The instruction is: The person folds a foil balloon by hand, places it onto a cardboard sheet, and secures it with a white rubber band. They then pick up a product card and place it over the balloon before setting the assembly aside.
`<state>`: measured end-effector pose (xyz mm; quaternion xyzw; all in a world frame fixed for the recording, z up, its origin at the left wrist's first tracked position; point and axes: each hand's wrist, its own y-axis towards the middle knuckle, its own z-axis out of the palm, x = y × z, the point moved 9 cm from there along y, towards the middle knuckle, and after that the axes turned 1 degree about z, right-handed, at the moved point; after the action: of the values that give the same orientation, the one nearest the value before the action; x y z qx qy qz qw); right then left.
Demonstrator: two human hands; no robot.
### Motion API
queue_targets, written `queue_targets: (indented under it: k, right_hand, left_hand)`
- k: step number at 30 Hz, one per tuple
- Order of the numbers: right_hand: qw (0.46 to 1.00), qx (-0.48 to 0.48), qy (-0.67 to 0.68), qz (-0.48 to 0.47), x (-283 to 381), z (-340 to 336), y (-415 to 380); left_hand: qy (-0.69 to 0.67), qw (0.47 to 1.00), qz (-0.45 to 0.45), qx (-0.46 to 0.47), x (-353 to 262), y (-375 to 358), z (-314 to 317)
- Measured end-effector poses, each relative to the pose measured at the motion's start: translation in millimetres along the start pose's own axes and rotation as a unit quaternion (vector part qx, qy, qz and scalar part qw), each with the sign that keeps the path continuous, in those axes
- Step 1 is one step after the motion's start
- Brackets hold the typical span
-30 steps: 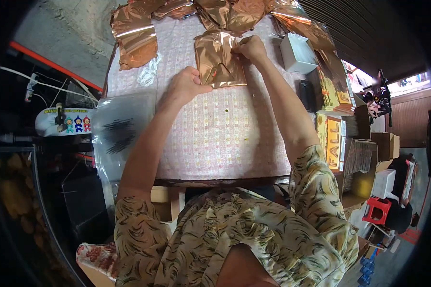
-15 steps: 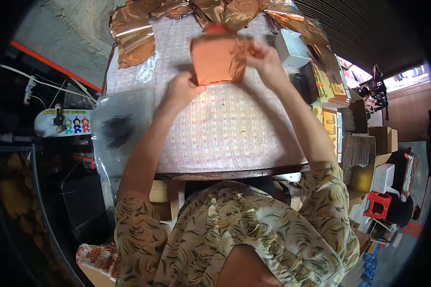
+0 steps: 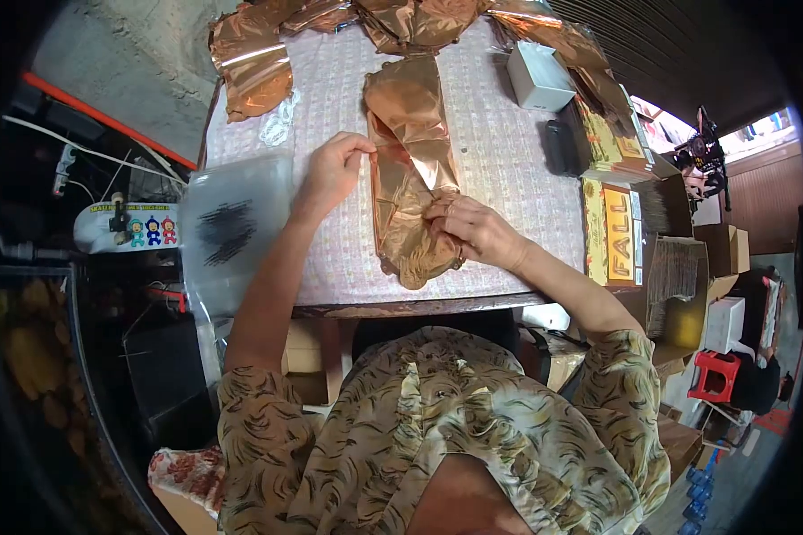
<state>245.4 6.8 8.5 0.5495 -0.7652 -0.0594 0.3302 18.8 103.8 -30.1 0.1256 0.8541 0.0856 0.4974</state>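
Note:
A long copper-coloured foil piece [image 3: 409,116] lies unfolded lengthwise on the checked tablecloth [image 3: 500,169], reaching from mid-table to the near edge. My left hand [image 3: 332,171] pinches its left edge about halfway along. My right hand [image 3: 476,230] grips the crumpled near part of the foil, close to the table's front edge. More copper foil pieces [image 3: 250,62] are heaped along the far side of the table.
A white box [image 3: 539,77] and a dark small object [image 3: 562,147] sit at the right of the table, beside stacked yellow printed packs [image 3: 617,234]. A clear plastic bag [image 3: 232,232] hangs at the table's left. Cardboard boxes and a red stool [image 3: 710,376] stand on the right.
The folded foil was lifted off the table, then opened out to full length and laid down. My right hand came from the far end toward me; my left hand stayed at the left edge.

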Motion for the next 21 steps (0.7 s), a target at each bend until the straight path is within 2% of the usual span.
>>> queue_targets:
  k: [4,6,8,10,11,12,14,16,18,20,21]
  right_hand:
    - [0.996,0.024,-0.056,0.058,23,-25,19]
    - [0.984,0.076,-0.010,0.159,12,-29,16]
    - [0.977,0.099,0.030,0.187,6,-37,27]
    - [0.956,-0.044,0.140,0.252,-18,-54,39]
    - [0.954,-0.106,0.085,0.267,-35,-52,42]
    - [0.952,-0.111,0.083,0.271,-49,-35,50]
    - [0.936,-0.171,-0.104,0.288,-64,-27,64]
    - [0.921,-0.182,-0.136,0.315,-66,-24,76]
    - [0.909,-0.189,-0.163,0.335,-71,-30,81]
    - [0.889,-0.131,-0.148,0.414,-93,-32,73]
    - [0.884,-0.162,-0.157,0.409,-103,-36,65]
  left_hand:
    - [0.043,0.999,0.005,-0.033,-18,0,-4]
    - [0.066,0.996,0.050,-0.039,-30,2,-2]
    - [0.111,0.990,0.072,-0.045,-40,6,2]
    - [0.155,0.982,0.095,-0.051,-43,9,9]
    - [0.162,0.980,0.101,-0.056,-42,12,12]
    - [0.168,0.978,0.110,-0.058,-43,16,16]
    - [0.145,0.981,0.115,-0.065,-50,22,21]
    - [0.122,0.983,0.114,-0.074,-61,28,20]
    - [0.099,0.990,0.102,0.025,-66,35,31]
    - [0.124,0.986,0.106,0.023,-62,41,29]
    - [0.150,0.982,0.111,0.020,-60,46,27]
